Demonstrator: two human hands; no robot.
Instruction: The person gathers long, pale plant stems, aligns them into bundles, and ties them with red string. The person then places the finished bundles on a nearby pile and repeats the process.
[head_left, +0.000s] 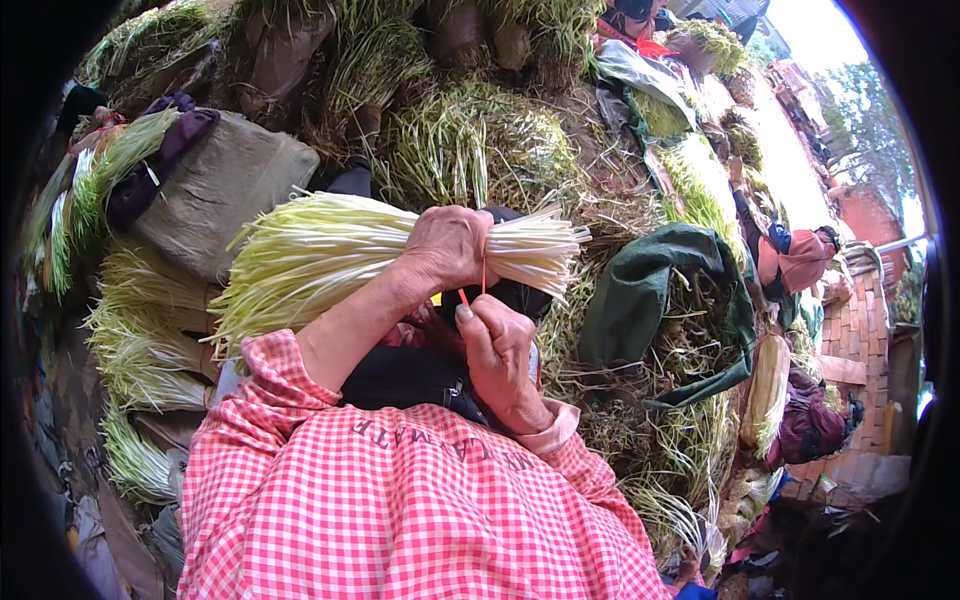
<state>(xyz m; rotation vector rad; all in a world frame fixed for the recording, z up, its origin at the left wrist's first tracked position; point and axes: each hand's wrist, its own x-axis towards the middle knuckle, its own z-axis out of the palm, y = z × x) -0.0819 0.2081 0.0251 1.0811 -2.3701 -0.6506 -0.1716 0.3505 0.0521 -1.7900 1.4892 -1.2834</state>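
Observation:
A thick bundle of pale yellow-green leafy stalks (322, 255) lies across the person's lap, its white cut ends to the right. My left hand (448, 244) is wrapped over the bundle near the white ends, fingers closed around it. A thin red tie (484, 271) passes around the stalks beside that hand and runs down to my right hand (499, 352). My right hand is just below the bundle, its thumb and fingers pinching the red tie. The underside of the bundle and the fingertips of my left hand are hidden.
Tied bundles (142, 337) lie at the left beside a grey cloth-covered block (225, 187). Loose stalks (480, 142) are heaped ahead. A dark green sack (630, 300) with plant scraps stands open at the right. Other people (799, 259) sit farther right among more stalks.

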